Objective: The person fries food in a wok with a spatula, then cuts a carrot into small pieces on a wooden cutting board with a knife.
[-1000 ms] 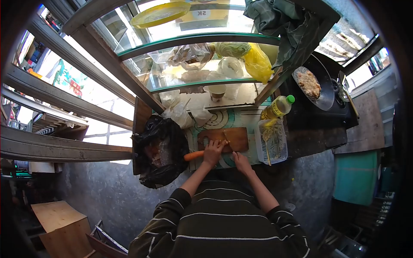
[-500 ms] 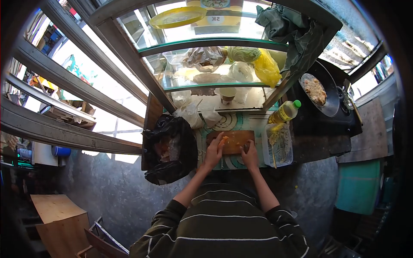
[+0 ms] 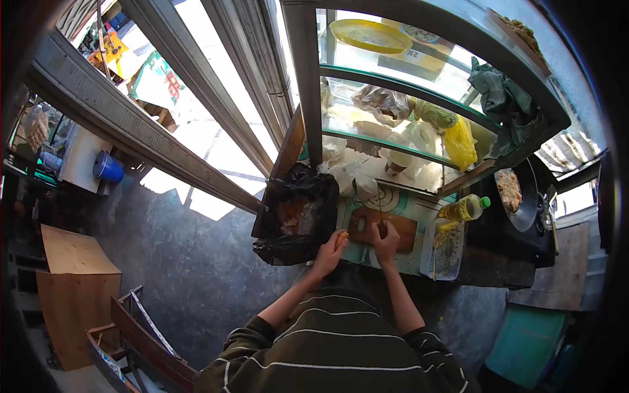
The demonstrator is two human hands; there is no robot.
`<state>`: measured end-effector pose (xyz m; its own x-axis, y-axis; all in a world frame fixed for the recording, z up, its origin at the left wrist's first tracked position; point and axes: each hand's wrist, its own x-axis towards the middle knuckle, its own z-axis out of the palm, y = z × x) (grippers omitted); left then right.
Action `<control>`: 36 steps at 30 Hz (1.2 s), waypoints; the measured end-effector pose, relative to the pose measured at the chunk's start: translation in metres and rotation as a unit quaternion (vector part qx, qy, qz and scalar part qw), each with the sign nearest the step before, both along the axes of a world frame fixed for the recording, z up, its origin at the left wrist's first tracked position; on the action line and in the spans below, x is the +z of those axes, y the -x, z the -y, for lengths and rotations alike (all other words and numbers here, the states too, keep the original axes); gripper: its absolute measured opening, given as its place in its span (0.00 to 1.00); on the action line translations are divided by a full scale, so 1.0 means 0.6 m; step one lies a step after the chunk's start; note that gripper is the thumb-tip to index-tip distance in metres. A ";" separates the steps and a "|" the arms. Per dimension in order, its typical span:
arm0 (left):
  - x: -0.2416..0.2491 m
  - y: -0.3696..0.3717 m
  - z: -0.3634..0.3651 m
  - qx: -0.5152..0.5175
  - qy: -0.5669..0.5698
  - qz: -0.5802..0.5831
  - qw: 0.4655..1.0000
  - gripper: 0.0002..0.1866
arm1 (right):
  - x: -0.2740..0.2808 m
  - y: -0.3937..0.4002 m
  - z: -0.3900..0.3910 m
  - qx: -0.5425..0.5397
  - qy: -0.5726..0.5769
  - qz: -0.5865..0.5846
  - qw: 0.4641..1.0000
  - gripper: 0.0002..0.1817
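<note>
My left hand (image 3: 328, 257) is closed around a small orange vegetable piece (image 3: 342, 239), carrot-like in colour, just off the left end of the wooden cutting board (image 3: 403, 230). Over the board, my right hand (image 3: 386, 243) grips a knife by its dark handle (image 3: 382, 227), and the thin blade points away from me. The board lies on a green patterned surface (image 3: 354, 255). To the left of my left hand is a black plastic bag (image 3: 267, 247) with scraps inside it.
A clear plastic container (image 3: 429, 265) and an oil bottle with a green cap (image 3: 462, 208) stand to the right. Beyond them is a pan (image 3: 524, 213) with food on a stove. The glass display case (image 3: 406, 73) rises ahead, holding bags and a paper cup (image 3: 397, 162).
My view has turned to the left. My left hand has moved off the board towards the black bag, with the orange piece in it. My right hand has raised the knife.
</note>
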<state>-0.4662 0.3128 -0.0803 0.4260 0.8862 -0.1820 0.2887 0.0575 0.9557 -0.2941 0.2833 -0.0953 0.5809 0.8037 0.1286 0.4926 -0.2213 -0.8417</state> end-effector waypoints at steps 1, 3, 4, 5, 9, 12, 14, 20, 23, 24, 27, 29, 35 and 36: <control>-0.005 0.013 -0.003 -0.010 -0.001 -0.022 1.000 0.14 | 0.038 0.030 -0.016 0.042 -0.005 -0.068 0.997 0.12; -0.018 0.031 0.001 -0.016 -0.001 -0.044 0.999 0.13 | 0.108 0.090 -0.052 0.121 -0.034 -0.144 0.982 0.11; -0.026 0.037 0.006 0.010 0.009 -0.013 1.000 0.13 | 0.135 0.113 -0.068 0.158 -0.059 -0.151 0.974 0.10; -0.031 0.042 0.011 0.035 0.020 0.018 0.999 0.13 | 0.159 0.132 -0.085 0.159 -0.059 -0.152 0.974 0.10; -0.029 0.046 0.018 0.028 0.029 0.057 0.998 0.12 | 0.213 0.154 -0.103 0.197 -0.134 -0.069 0.969 0.09; -0.011 0.014 0.004 0.061 0.164 0.208 0.962 0.09 | 0.210 0.123 -0.073 0.137 -0.120 -0.095 0.979 0.08; 0.006 -0.020 -0.017 0.173 0.225 0.461 0.841 0.06 | 0.190 0.088 -0.030 0.038 -0.120 -0.158 0.979 0.05; -0.049 -0.093 -0.064 0.290 0.435 0.505 0.687 0.10 | 0.084 -0.022 0.106 -0.160 -0.091 -0.170 0.968 0.04; -0.149 -0.107 -0.062 0.355 0.499 0.452 0.649 0.12 | 0.042 -0.038 0.161 -0.213 -0.037 -0.237 0.947 0.05; -0.171 -0.104 -0.057 0.400 0.495 0.416 0.650 0.11 | 0.011 -0.043 0.179 -0.222 -0.039 -0.234 0.946 0.05; -0.186 -0.071 -0.031 0.375 0.508 0.347 0.694 0.12 | -0.058 -0.045 0.215 -0.188 0.012 -0.064 0.980 0.07; -0.179 -0.047 -0.021 0.309 0.520 0.313 0.732 0.13 | -0.069 -0.032 0.220 -0.172 0.126 -0.171 0.962 0.13; -0.077 -0.090 -0.012 0.011 0.369 0.049 0.928 0.18 | -0.071 -0.020 0.174 -0.148 0.186 -0.256 0.937 0.24; -0.090 -0.122 -0.022 -0.079 0.188 0.037 0.978 0.21 | -0.068 -0.024 0.161 -0.135 0.190 -0.251 0.940 0.24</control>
<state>-0.3931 0.3262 -0.1346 0.5765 0.6848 -0.4458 0.2527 0.3694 0.8943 -0.2795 0.1866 -0.1363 0.6810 0.5511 -0.4822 -0.0631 -0.6119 -0.7884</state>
